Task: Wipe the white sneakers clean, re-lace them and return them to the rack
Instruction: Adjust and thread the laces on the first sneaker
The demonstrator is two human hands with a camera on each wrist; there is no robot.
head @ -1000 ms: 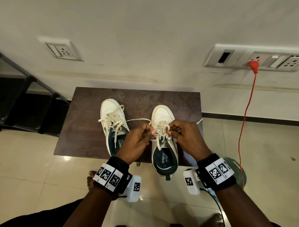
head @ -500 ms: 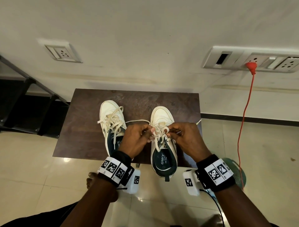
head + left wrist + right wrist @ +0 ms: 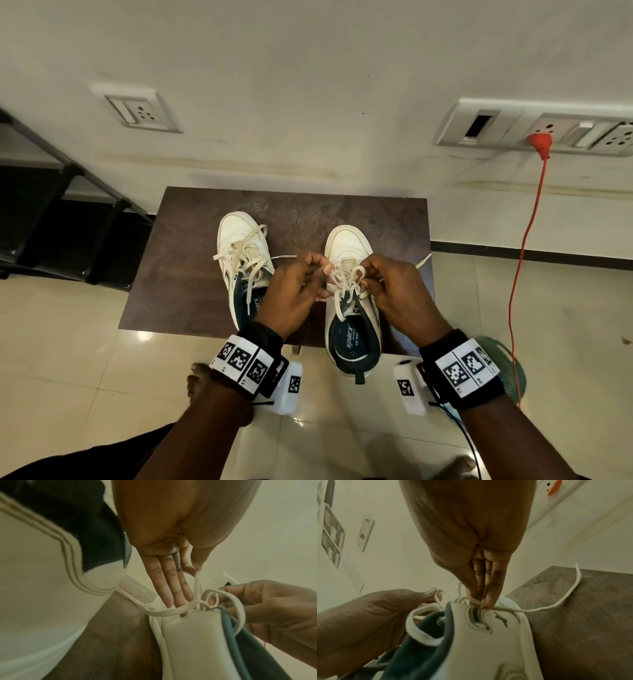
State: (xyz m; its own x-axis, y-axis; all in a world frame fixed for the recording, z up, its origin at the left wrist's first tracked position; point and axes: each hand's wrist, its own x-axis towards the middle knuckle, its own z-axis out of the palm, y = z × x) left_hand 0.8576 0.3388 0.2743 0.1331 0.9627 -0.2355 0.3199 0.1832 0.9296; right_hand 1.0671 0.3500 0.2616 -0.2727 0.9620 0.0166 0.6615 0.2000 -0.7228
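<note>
Pale wall with 2 socket plates backs a dark wooden table on a glossy tiled floor. At far left a black rack stands against the wall. On the table 2 white sneakers sit side by side, toes toward the wall. The left sneaker has its laces loosely tangled over the tongue. The left hand pinches a strand of the lace between thumb and forefinger, its other fingers straight and resting against the right sneaker, whose heel overhangs the near table edge. The right hand pinches a loop of the same lace, fingers pressed together at the eyelets. 1 loose lace end trails right across the table. An orange cord hangs from a plug in the right socket plate.
</note>
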